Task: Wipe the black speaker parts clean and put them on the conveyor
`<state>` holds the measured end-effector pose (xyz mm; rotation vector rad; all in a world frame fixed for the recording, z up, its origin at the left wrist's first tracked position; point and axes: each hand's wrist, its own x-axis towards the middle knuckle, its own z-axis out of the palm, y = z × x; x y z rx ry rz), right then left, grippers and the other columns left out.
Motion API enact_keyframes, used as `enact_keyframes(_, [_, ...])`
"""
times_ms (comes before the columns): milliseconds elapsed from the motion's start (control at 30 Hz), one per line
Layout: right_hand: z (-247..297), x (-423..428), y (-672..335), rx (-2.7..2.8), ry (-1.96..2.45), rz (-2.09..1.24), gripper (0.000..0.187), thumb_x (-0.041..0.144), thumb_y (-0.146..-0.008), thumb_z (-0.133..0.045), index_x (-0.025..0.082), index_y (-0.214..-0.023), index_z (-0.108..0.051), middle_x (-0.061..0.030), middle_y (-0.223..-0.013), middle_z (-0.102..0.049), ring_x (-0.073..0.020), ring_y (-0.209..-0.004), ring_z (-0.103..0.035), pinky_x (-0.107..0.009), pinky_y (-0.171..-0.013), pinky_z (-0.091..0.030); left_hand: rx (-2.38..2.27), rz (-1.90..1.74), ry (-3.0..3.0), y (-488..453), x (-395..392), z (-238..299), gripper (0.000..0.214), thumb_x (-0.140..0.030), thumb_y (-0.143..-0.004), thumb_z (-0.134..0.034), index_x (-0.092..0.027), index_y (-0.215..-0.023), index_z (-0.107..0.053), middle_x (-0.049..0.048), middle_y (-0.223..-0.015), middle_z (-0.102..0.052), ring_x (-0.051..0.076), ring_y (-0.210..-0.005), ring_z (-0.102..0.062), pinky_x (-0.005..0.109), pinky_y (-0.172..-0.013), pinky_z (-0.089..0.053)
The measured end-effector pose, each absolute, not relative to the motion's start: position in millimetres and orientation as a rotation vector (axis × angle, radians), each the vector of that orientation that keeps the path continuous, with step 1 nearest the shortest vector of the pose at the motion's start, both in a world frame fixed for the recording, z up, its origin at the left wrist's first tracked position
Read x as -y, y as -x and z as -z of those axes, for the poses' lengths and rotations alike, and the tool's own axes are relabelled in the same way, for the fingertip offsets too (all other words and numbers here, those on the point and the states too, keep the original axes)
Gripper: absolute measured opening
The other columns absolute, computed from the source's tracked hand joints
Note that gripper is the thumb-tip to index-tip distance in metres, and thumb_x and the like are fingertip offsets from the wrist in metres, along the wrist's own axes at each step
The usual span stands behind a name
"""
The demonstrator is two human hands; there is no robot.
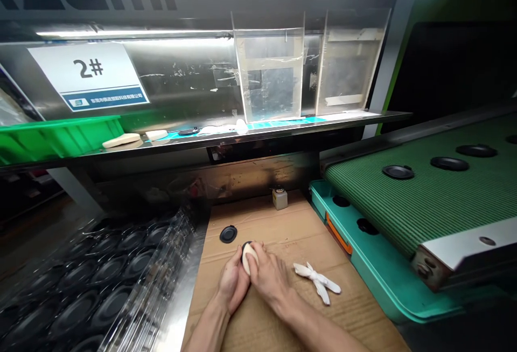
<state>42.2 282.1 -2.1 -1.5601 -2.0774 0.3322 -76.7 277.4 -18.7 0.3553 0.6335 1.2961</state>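
Note:
Above the brown cardboard [266, 314], my left hand [234, 282] grips a round black plastic lid [244, 249], most of it hidden by fingers. My right hand [269, 274] is closed on a cream-coloured pad [250, 259], pressed against the lid's face. Just beyond the hands lies another black lid [228, 234], flat on the cardboard. Right of my right wrist rests a twisted white cloth strip [317, 281].
A small square bottle [279, 199] stands at the cardboard's back edge. Clear trays [135, 298] of black lids fill the left. On the right, a green conveyor belt [440, 201] carries several lids above a teal bin [388, 282]. A metal shelf [258, 130] crosses ahead, holding a green basket [60, 139].

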Motion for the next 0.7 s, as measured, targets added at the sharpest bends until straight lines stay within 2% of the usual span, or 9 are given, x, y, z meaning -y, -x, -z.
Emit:
enact_keyframes(167, [7.3, -310.1, -73.8, 1.907, 1.778, -0.248, 0.034, 0.042, -0.097, -0.030, 0.029, -0.117, -0.055, -0.0051, -0.085, -0.071, -0.0230, -0.073, -0.066, -0.027, -0.059, -0.035, -0.688, -1.345, -0.379, 77.3, -277.7, 19.2, 0.036, -0.027, -0.091, -0.051, -0.006, -0.121, -0.054, 0.0215, -0.127, -0.057, 0.030, -0.116, -0.056, 0.045, -0.098, -0.047])
enact_keyframes(367, [5.5, -310.2, -85.9, 1.778, 1.621, -0.343, 0.037, 0.045, -0.096, -0.030, 0.029, -0.120, -0.053, -0.0038, -0.092, -0.072, -0.0211, -0.079, -0.066, -0.026, -0.063, -0.036, -0.627, -1.275, -0.316, 81.5, -277.4, 12.6, 0.042, -0.027, -0.092, -0.048, -0.005, -0.127, -0.047, 0.0247, -0.129, -0.054, 0.031, -0.115, -0.057, 0.040, -0.092, -0.051])
enact_keyframes(533, [6.0, -308.6, -87.0, 1.743, 1.607, -0.414, 0.038, 0.047, -0.095, -0.032, 0.029, -0.119, -0.055, -0.0037, -0.094, -0.072, -0.0211, -0.080, -0.066, -0.026, -0.064, -0.038, -0.553, -1.256, -0.252, 86.0, -276.0, 7.1, 0.047, -0.030, -0.092, -0.048, -0.013, -0.135, -0.040, 0.0224, -0.126, -0.056, 0.026, -0.106, -0.062, 0.030, -0.078, -0.054])
enact_keyframes(700, [10.6, -312.2, -91.6, 1.738, 1.616, -0.450, 0.039, 0.049, -0.094, -0.031, 0.029, -0.117, -0.055, -0.0047, -0.096, -0.072, -0.0231, -0.083, -0.066, -0.028, -0.066, -0.040, -0.541, -1.294, -0.254, 85.5, -273.4, 4.0, 0.049, -0.036, -0.090, -0.051, -0.020, -0.135, -0.040, 0.0197, -0.120, -0.059, 0.023, -0.088, -0.065, 0.027, -0.064, -0.050])
